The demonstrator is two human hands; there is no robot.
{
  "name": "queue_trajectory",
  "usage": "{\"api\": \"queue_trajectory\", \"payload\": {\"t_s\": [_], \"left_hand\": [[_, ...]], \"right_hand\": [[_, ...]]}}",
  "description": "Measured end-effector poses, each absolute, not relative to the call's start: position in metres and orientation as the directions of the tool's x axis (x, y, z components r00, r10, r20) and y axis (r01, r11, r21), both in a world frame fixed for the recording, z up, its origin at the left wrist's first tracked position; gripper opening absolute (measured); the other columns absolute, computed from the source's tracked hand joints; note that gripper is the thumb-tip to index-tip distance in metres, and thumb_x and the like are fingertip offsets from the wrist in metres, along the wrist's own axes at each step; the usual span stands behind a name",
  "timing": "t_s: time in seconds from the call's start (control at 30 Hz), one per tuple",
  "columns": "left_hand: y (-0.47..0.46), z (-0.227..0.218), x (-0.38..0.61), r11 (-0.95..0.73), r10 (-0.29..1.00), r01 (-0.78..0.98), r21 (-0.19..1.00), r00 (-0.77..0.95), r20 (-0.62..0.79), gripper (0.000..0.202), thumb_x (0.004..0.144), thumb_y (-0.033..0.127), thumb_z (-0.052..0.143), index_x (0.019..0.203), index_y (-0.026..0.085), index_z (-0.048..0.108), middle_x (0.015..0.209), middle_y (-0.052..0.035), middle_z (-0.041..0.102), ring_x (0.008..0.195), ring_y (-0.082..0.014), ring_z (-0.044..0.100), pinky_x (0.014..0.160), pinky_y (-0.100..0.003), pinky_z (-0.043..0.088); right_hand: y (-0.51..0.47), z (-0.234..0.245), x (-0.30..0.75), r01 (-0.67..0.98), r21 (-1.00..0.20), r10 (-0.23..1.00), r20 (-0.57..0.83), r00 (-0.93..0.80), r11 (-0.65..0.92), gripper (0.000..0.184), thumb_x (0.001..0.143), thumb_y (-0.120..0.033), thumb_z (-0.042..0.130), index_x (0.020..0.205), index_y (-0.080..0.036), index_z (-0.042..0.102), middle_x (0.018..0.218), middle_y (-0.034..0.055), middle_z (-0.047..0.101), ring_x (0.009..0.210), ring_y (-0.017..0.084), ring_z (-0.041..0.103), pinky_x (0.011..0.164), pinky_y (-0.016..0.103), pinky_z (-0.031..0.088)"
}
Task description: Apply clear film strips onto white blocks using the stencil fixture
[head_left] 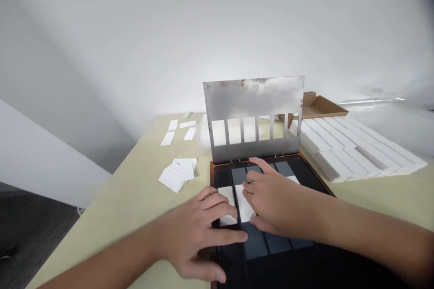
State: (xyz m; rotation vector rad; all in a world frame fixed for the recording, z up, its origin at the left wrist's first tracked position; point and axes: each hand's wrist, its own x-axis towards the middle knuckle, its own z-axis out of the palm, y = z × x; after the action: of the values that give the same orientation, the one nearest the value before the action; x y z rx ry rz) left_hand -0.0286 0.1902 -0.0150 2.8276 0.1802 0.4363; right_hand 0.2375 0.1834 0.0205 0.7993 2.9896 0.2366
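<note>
A black board with an orange-brown rim [333, 193] lies in front of me, with dark rectangular recesses in it. My left hand [206, 230] rests over its left side, fingers spread, fingertips on a white card [226, 193]. Beside that card is a second white card [244, 210]. My right hand [274, 198] touches it, thumb near its lower edge, forefinger stretched toward the hinge and the other fingers bent. Part of another white card [293, 179] shows behind my right wrist. A metal plate with rectangular slots [256, 95] stands upright, hinged at the board's far edge.
A loose pile of white cards [178, 174] lies left of the board, with several single cards [167, 138] farther back. Rows of stacked white pieces [356, 149] and a brown cardboard tray [325, 107] are at the right. A wall [237, 31] borders the yellowish table [135, 189].
</note>
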Motion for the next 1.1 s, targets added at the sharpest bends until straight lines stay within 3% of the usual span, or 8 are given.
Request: {"api": "queue_trajectory", "payload": {"t_s": [0.17,0.47,0.83,0.9,1.03,1.1], "left_hand": [[0.1904,-0.0165,-0.0286,-0.955,0.168,0.085,0.284,0.944,0.284,0.059,0.098,0.065,0.060,0.142,0.025,0.061,0.120,-0.0144,0.065,0.101,-0.0315,0.059,0.093,-0.048,0.043],[0.1907,-0.0180,-0.0309,-0.952,0.160,0.081,0.294,0.953,0.256,0.059,0.101,0.064,0.055,0.143,0.023,0.062,0.122,-0.0157,0.064,0.104,-0.0325,0.056,0.092,-0.048,0.037],[0.1907,-0.0157,-0.0291,-0.954,0.164,0.085,0.289,0.951,0.263,0.059,0.104,0.066,0.049,0.143,0.023,0.061,0.120,-0.0155,0.065,0.105,-0.0319,0.056,0.093,-0.048,0.036],[0.1908,-0.0165,-0.0299,-0.954,0.167,0.090,0.285,0.951,0.260,0.059,0.104,0.066,0.049,0.143,0.024,0.061,0.121,-0.0154,0.065,0.106,-0.0317,0.056,0.094,-0.049,0.037],[0.1904,-0.0175,-0.0310,-0.956,0.166,0.092,0.277,0.952,0.256,0.059,0.104,0.067,0.048,0.144,0.025,0.060,0.123,-0.0157,0.065,0.108,-0.0320,0.056,0.095,-0.050,0.038],[0.1902,-0.0166,-0.0311,-0.960,0.166,0.094,0.265,0.951,0.262,0.059,0.104,0.066,0.048,0.144,0.025,0.060,0.124,-0.0158,0.065,0.108,-0.0319,0.057,0.095,-0.050,0.039]], "right_hand": [[0.1846,0.0263,0.2345,0.483,0.160,0.491,-0.007,-0.871,0.861,0.028,0.089,-0.041,0.076,0.072,-0.019,0.077,0.073,0.0070,0.071,0.083,0.026,0.058,0.123,0.059,0.023],[0.1855,0.0271,0.2325,0.475,0.155,0.487,-0.047,-0.872,0.866,0.028,0.086,-0.038,0.078,0.065,-0.020,0.074,0.068,0.0052,0.069,0.081,0.024,0.056,0.125,0.057,0.020],[0.1862,0.0294,0.2323,0.475,0.144,0.488,-0.074,-0.870,0.868,0.027,0.090,-0.038,0.075,0.073,-0.018,0.078,0.073,0.0071,0.071,0.085,0.026,0.058,0.125,0.059,0.016],[0.1855,0.0291,0.2342,0.472,0.121,0.483,-0.077,-0.872,0.873,0.033,0.092,-0.045,0.073,0.078,-0.016,0.079,0.076,0.0085,0.072,0.086,0.027,0.058,0.125,0.061,0.013],[0.1843,0.0283,0.2340,0.470,0.085,0.477,-0.145,-0.867,0.879,0.064,0.088,-0.075,0.068,0.080,-0.013,0.080,0.075,0.0103,0.071,0.088,0.029,0.058,0.126,0.063,0.006],[0.1844,0.0276,0.2320,0.470,0.099,0.481,-0.174,-0.860,0.877,0.068,0.085,-0.079,0.068,0.078,-0.012,0.080,0.074,0.0104,0.071,0.089,0.029,0.058,0.126,0.063,0.004]]}}
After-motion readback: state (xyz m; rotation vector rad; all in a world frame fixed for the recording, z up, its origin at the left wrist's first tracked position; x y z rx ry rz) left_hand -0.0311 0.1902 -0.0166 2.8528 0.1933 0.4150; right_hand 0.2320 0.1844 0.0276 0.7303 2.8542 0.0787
